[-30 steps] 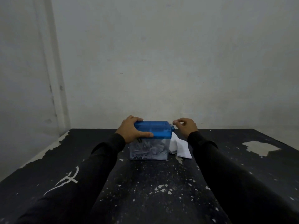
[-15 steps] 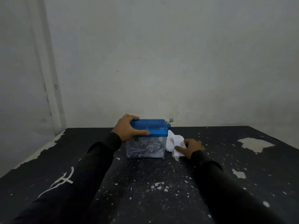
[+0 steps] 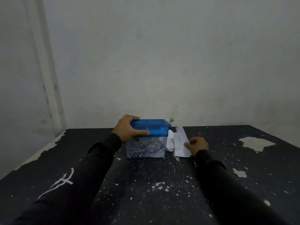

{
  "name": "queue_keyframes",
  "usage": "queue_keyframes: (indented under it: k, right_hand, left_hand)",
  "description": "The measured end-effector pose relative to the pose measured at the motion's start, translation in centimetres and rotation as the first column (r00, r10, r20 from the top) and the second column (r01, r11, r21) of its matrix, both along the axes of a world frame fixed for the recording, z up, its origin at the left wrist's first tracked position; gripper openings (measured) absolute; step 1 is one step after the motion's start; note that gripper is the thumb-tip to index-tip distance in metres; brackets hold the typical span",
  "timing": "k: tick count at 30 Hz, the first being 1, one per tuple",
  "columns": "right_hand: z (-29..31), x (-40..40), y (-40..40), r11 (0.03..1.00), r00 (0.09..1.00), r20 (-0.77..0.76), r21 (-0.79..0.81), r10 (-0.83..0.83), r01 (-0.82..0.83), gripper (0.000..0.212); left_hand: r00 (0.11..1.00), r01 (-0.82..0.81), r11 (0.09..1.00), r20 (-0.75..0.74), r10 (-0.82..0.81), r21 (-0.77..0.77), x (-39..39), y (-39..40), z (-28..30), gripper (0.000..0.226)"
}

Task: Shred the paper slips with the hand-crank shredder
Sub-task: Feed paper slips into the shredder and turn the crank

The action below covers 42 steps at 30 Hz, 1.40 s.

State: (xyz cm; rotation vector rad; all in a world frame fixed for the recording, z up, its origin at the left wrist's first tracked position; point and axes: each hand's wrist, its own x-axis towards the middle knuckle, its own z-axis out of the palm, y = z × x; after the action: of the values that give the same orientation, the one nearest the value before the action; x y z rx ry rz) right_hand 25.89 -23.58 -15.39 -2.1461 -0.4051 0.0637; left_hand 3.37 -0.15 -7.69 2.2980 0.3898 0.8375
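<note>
Nearest you on the bench (image 3: 146,189), right hand (image 3: 197,146) pinches the top paper slip (image 3: 181,140), peeling it off the pile. Lift one only, keep it flat. Beyond, left hand (image 3: 128,131) grips the shredder (image 3: 150,129) lid; feed the slot squarely, then crank (image 3: 170,120).

Crank (image 3: 170,120) small and blurred, form indistinct. Left hand (image 3: 128,131) hides the shredder (image 3: 150,129) lid's left end. Lower slips (image 3: 170,142) partly covered.
</note>
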Motion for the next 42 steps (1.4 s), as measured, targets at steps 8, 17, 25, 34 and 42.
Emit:
queue_keyframes:
  k: [8, 17, 25, 34, 42]
  right_hand:
    - [1.2, -0.9, -0.6, 0.980, 0.998, 0.070, 0.201, -0.004, -0.010, 0.028]
    - [8.6, -5.3, -0.4, 0.789, 0.939, 0.345, 0.576, 0.003, -0.214, 0.025]
    - [11.0, -8.1, 5.6, 0.805, 0.851, 0.405, 0.347, 0.335, -0.482, 0.025]
    - [10.7, -8.8, 7.3, 0.818, 0.775, 0.566, 0.281, 0.280, -0.501, 0.032]
    - [6.3, -6.5, 5.1, 0.910, 0.813, 0.480, 0.071, 0.329, -0.410, 0.099]
  left_hand:
    - [1.000, -0.005, 1.000, -0.019, 0.005, 0.011, -0.1, -0.1, 0.0, 0.099]
    - [0.988, 0.023, 0.998, -0.151, -0.013, 0.064, -0.6, -0.1, 1.1, 0.117]
    - [0.976, 0.169, 0.986, 0.139, -0.168, 0.008, 0.0, -2.7, 2.6, 0.029]
    - [0.969, 0.038, 0.998, 0.245, -0.025, -0.051, 0.2, -1.2, 3.0, 0.020]
    - [0.935, -0.061, 0.998, 0.351, 0.050, 0.022, 0.1, 0.3, 2.3, 0.021]
